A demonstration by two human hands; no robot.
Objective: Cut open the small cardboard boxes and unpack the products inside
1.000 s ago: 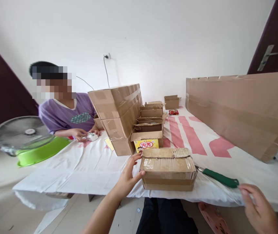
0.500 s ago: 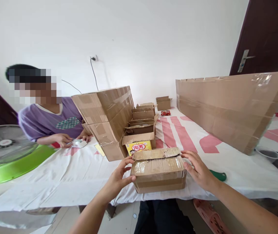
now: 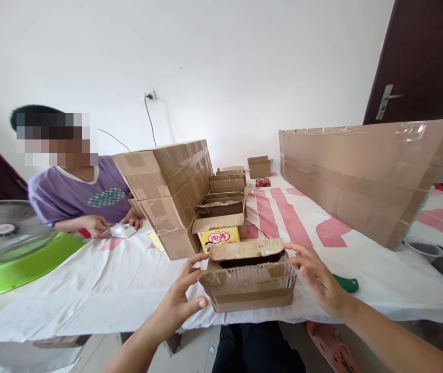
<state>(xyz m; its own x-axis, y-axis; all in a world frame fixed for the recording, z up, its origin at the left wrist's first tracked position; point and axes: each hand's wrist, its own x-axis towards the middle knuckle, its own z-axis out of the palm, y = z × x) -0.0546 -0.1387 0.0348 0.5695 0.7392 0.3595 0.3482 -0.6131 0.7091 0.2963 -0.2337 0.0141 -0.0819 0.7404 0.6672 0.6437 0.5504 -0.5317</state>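
Note:
A small taped cardboard box (image 3: pixel 250 290) sits at the near edge of the white-covered table (image 3: pixel 120 280). Its top flaps are parted, showing a dark gap inside. My left hand (image 3: pixel 180 298) grips the box's left end, thumb on the front, fingers at the near flap. My right hand (image 3: pixel 318 280) holds the right end, fingers at the flap edge. A green-handled tool (image 3: pixel 346 283) lies just behind my right hand.
Behind the box stand a row of open cartons (image 3: pixel 225 199), the front one yellow-labelled (image 3: pixel 219 237), and two stacked taped cartons (image 3: pixel 167 189). A long flat carton (image 3: pixel 365 171) stands at right. A person in a purple shirt (image 3: pixel 77 194) sits at left by a fan (image 3: pixel 8 230) and green basin (image 3: pixel 23 267).
My right hand came in from the lower right to the box's right end. Both hands then parted the top flaps, which were closed before.

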